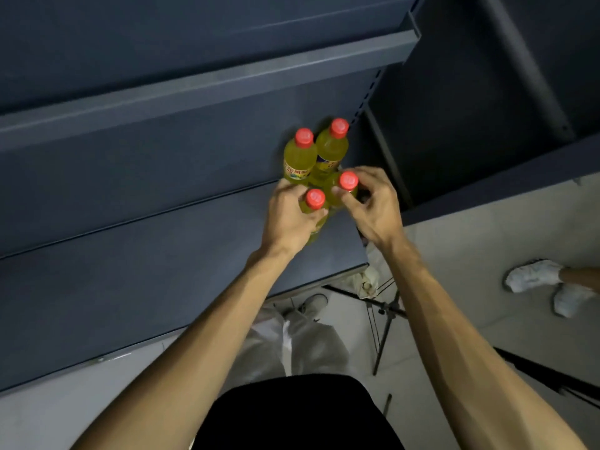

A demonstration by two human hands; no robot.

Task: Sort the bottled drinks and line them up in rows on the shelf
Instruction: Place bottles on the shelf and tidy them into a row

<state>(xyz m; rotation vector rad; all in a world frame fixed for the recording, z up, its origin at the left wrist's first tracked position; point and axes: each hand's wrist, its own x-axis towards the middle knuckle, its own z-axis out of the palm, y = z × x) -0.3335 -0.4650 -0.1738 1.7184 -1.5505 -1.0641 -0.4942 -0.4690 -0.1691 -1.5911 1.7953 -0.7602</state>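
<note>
bottles (300, 159): 4, yellow, red caps | shelf (162, 254): dark blue-grey | shoes (532, 276): white

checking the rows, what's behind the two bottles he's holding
Behind the two held bottles stand two more yellow bottles with red caps, near the shelf's right end. The hands and front bottles cover their bases, so how squarely they line up cannot be seen.

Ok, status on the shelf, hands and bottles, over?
Left hand grips front-left bottle. Right hand pinches front-right bottle. Two back bottles upright on shelf, at its right end. Nothing blocking.
</note>
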